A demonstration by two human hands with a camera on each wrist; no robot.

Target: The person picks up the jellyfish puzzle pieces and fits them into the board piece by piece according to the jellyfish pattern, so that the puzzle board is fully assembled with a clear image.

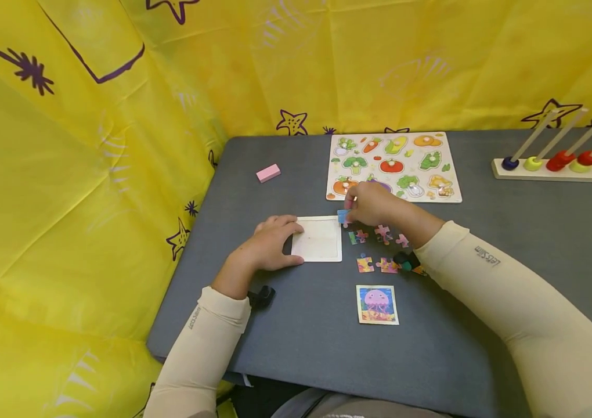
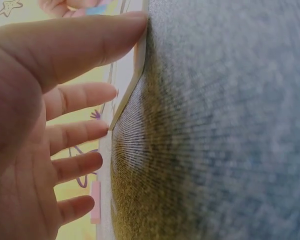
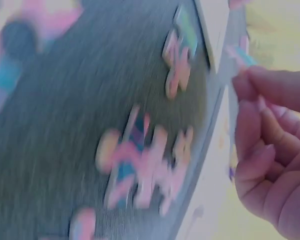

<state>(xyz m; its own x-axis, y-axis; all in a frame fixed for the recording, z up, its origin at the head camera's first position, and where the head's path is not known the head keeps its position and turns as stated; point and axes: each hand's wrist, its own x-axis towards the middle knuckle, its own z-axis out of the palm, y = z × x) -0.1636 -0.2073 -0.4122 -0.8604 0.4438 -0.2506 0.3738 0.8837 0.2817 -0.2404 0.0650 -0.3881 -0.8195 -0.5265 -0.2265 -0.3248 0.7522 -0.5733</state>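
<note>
My right hand [image 1: 374, 204] pinches a blue jigsaw piece [image 1: 342, 216] between thumb and fingertip. It holds the piece at the upper right corner of a pale, square wooden puzzle tray [image 1: 317, 241] with a raised rim. On the tray's left side, my left hand [image 1: 273, 244] rests with fingers spread and nearly straight; its thumb [image 2: 105, 37] touches the near edge. Several loose jigsaw pieces [image 1: 365, 265] in pink, yellow and blue lie right of the tray, partly under the right wrist. Below them lies a small jellyfish picture card [image 1: 378, 305].
Behind the right hand is a vegetable peg board [image 1: 392, 166]. A pink block [image 1: 268, 173] sits at the back left. At the back right stands a wooden stacker with rods and coloured rings [image 1: 557, 169]. Yellow patterned cloth [image 1: 296, 64] borders the grey table [image 1: 296, 342].
</note>
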